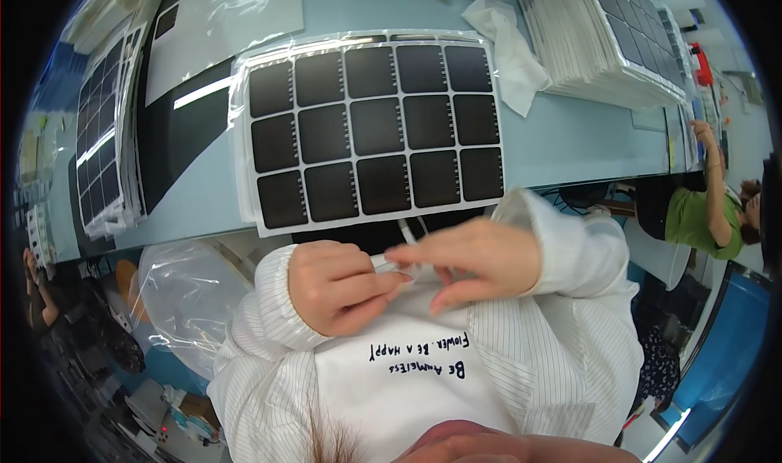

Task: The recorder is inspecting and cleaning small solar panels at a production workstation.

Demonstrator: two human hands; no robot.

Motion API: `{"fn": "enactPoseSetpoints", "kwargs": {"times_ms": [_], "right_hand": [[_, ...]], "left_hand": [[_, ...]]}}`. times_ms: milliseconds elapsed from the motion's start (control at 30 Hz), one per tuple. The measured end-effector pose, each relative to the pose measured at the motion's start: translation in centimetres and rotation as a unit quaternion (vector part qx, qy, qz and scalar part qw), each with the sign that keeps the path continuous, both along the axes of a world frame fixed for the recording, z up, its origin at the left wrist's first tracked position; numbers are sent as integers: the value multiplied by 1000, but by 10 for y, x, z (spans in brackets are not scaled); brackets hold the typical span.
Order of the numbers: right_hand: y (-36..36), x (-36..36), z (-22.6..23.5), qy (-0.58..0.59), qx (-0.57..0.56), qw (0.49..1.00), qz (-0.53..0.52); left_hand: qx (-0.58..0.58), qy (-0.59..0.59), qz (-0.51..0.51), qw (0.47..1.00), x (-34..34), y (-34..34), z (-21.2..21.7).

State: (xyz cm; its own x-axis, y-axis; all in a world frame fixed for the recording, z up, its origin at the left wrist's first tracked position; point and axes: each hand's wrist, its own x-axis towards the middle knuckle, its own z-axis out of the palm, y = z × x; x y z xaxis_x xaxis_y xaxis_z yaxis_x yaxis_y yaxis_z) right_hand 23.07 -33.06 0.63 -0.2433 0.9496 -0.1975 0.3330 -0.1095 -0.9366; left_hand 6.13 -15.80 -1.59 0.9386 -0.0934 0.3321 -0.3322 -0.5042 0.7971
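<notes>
Both hands are close together in front of my chest, just off the table's near edge. My left hand point(340, 288) is curled, with thumb and finger pinched on something small and pale, maybe a bit of clear film, that I cannot make out. Reaching over from the right, my right hand point(476, 258) is slightly blurred; its forefinger stretches to the left fingertips, and its thumb stands apart. Beyond the hands, a sheet of black rounded squares point(377, 126) in rows on a white backing lies at the table's near edge. Neither hand touches it.
A tall stack of similar sheets point(590, 48) stands at the back right, with crumpled white tissue point(509, 56) beside it. More sheets point(102, 137) lie at the left. A clear plastic bag point(191, 292) hangs below the table edge. A person in green point(700, 219) is at the far right.
</notes>
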Motion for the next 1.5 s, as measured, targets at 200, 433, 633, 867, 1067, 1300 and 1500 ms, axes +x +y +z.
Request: {"fn": "enactPoseSetpoints", "kwargs": {"times_ms": [200,433,633,867,1067,1300,1500], "right_hand": [[-75,14,-34,-141,-29,963,-228],[-277,64,-77,-508,-548,535,-393],[-197,57,-33,-148,-253,739,-607],[-73,58,-11,-51,10,828,-558],[-24,68,-24,-188,57,864,-464],[-9,52,-29,-322,97,824,-457],[-3,51,-21,-383,82,817,-424]], "left_hand": [[57,-24,-24,998,10,-3,1],[179,8,177,968,-15,50,18],[280,34,318,905,-17,74,3],[220,53,413,882,-28,87,-24],[133,132,422,887,-21,92,-20],[52,176,386,904,-22,101,-13],[35,171,337,925,-26,109,-6]]}}
